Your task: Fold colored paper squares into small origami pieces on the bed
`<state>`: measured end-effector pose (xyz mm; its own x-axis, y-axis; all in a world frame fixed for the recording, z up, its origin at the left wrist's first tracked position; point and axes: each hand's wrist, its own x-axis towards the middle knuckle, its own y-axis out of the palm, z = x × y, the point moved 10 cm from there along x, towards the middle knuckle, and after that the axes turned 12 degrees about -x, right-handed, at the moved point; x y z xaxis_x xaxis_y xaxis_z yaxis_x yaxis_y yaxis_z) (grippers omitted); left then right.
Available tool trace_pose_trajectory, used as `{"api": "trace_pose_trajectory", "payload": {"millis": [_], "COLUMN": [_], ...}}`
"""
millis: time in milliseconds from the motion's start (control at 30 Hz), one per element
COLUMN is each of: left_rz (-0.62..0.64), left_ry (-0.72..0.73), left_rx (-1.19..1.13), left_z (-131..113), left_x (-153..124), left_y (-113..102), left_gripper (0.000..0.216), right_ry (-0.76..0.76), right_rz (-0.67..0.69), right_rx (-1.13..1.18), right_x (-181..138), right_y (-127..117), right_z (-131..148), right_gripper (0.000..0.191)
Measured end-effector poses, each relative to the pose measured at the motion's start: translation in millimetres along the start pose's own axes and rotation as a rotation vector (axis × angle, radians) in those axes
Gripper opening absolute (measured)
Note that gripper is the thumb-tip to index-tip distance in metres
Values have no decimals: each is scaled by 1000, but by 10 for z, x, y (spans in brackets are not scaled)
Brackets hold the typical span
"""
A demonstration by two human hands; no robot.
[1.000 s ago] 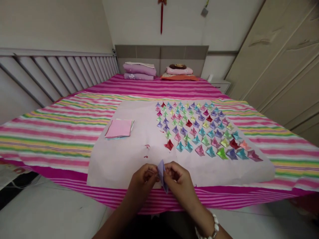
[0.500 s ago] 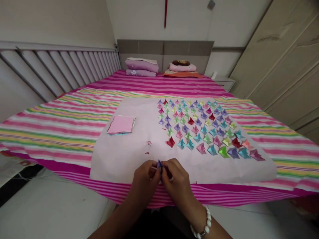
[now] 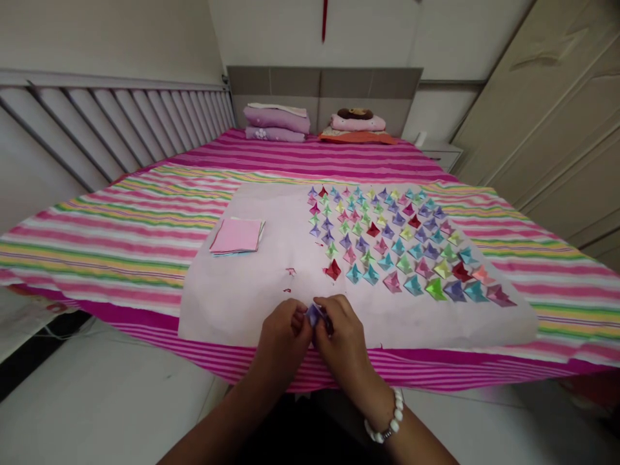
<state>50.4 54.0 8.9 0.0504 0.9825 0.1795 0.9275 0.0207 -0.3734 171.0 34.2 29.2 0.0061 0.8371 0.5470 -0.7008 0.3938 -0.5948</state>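
Observation:
A small folded piece of purple paper [image 3: 314, 314] is pinched between my two hands, over the near edge of a large pale sheet [image 3: 223, 303]. My left hand [image 3: 285, 329] closes its fingertips on the paper's left side. On the other side, my right hand [image 3: 341, 329] grips it with thumb and fingers. Part of the paper is hidden behind the fingers. To the right lie rows of small folded paper shapes, among them a red one [image 3: 332, 270] and a green one [image 3: 435, 289]. A stack of square paper [image 3: 237, 235], pink on top, lies at the left.
Small red scraps [image 3: 290, 271] lie on the sheet ahead of my hands. The sheet rests on a striped bedspread [image 3: 121, 226]. Folded bedding [image 3: 276, 123] is piled by the headboard [image 3: 271, 81]. A white railing [image 3: 145, 116] runs along the left, a wardrobe [image 3: 547, 129] along the right.
The purple paper has turned and shows a wider face between my fingers. My hands stay at nearly the same place, and the view has tilted slightly downward.

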Motion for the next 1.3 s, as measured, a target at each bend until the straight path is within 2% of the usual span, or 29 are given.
{"api": "trace_pose_trajectory", "payload": {"millis": [100, 267, 467, 533, 667, 833, 933, 1033, 1167, 1233, 1300], "left_rz": [-1, 21, 22, 7, -38, 32, 118, 274, 401, 392, 334], "left_ry": [14, -79, 20, -26, -102, -30, 182, 366, 346, 295, 257], "left_rx": [12, -73, 18, -46, -178, -244, -169, -87, 13, 47, 30], "left_z": [5, 104, 58, 99, 127, 8, -191, -347, -305, -255, -233], "left_x": [3, 40, 68, 63, 34, 5, -16, -93, -137, -115, -69], "left_y": [12, 40, 47, 45, 3, 9, 34, 139, 232, 219, 156], "left_gripper": [11, 12, 14, 15, 15, 12, 12, 35, 53, 51, 39], "right_ry": [16, -13, -18, 36, 263, 440, 473, 517, 559, 557, 548], "right_rz": [-16, -26, -21, -28, 13, 96, 98, 105, 140, 167, 196], "right_rx": [31, 71, 65, 81, 262, 539, 591, 644, 718, 741, 745], "right_x": [12, 21, -3, -2, -18, -68, -77, -84, -82, -72, -65], "right_y": [-19, -41, -12, -23, 5, 113, 123, 139, 156, 152, 142], "right_z": [-18, 0, 15, -35, -269, -421, -461, -513, -533, -505, -471], "right_gripper": [41, 39, 43, 43, 36, 29, 28, 28, 30, 31, 31]}}
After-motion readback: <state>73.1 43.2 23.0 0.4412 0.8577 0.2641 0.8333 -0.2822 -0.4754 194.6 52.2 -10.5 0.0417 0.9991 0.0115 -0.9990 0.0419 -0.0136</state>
